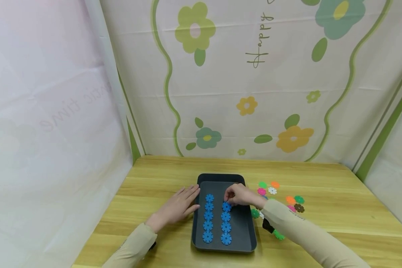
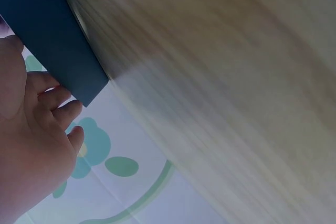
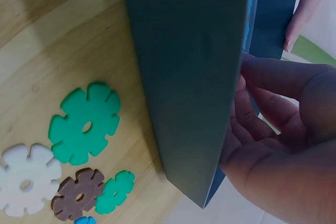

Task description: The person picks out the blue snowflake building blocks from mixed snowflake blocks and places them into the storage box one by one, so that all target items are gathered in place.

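A dark grey tray (image 1: 216, 247) lies on the table. Inside it, two columns of blue notched snowflake discs run lengthwise, the left column (image 1: 208, 215) and the right column (image 1: 226, 216). My right hand (image 1: 242, 194) reaches over the tray's right wall, thumb and fingers pinching a blue disc at the far end of the right column; the fingertips partly cover it. In the right wrist view the tray wall (image 3: 184, 77) hides those fingertips. My left hand (image 1: 179, 206), fingers straight, rests against the tray's left edge; the left wrist view shows its fingers beside the tray wall (image 2: 52, 30).
Loose snowflake discs in several colours lie right of the tray, among them an orange disc (image 1: 275, 184), a brown disc (image 1: 299, 208) and a green disc (image 3: 85, 123). My right forearm (image 1: 308, 232) crosses above some of them. A floral curtain (image 1: 221, 82) hangs behind the wooden table (image 1: 160, 171).
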A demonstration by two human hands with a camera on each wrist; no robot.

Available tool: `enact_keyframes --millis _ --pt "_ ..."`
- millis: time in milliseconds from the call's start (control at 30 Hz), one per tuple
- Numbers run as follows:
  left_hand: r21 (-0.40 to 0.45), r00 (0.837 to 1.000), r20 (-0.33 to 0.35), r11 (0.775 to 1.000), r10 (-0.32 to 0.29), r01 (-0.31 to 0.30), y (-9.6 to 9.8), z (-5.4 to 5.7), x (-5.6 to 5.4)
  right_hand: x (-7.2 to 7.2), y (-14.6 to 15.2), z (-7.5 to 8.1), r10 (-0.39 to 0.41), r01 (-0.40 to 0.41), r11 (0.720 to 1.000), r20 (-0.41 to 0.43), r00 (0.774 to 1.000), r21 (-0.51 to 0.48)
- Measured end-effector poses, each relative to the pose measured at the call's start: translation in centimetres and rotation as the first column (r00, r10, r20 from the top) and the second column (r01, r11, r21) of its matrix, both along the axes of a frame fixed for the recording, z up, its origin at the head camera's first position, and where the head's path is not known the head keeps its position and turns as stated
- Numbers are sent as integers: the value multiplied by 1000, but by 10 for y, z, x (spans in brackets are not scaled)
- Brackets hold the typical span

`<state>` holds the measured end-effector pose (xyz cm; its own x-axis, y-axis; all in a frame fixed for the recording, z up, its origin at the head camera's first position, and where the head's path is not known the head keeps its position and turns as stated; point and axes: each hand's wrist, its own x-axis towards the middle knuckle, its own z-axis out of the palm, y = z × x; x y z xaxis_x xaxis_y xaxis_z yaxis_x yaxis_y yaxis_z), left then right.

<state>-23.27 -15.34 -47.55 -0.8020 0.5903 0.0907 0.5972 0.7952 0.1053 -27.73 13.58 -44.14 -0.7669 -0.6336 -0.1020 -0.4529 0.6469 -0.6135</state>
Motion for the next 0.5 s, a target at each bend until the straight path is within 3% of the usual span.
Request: enact_keyframes --millis 500 --pt "9 1000 6 1000 -1 1 1 -1 1 2 0 -3 -21 21 1000 -14 1000 -2"
